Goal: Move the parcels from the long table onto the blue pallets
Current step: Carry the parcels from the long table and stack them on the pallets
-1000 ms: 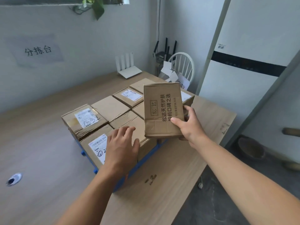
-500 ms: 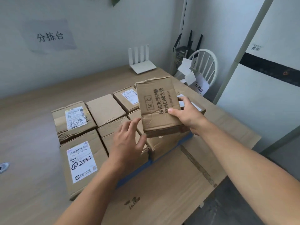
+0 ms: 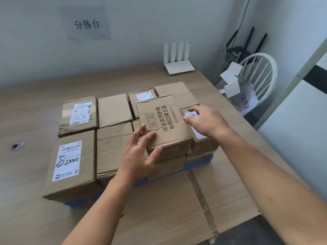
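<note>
Looks like the placing step: the brown cardboard parcel with black printed characters (image 3: 164,126) lies flat on the second layer, on the plain cardboard boxes (image 3: 113,110) covering the blue plastic pallet (image 3: 198,162). Left hand (image 3: 139,156) has fingers spread, touching its near-left corner; right hand (image 3: 208,121) has fingers straight and apart, thumb at its right edge, nothing clamped. Long axis runs away from the person, leaning slightly left, print up. Next I'd guess a nudge to square it, then let go

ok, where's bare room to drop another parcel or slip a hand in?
Free: table left of the labelled boxes, round the cable hole; the strip between back row and white router; flattened cardboard in front of the pallet. Crowded: boxes edge to edge on the pallet, left hand and right hand at the printed box on top.
</note>
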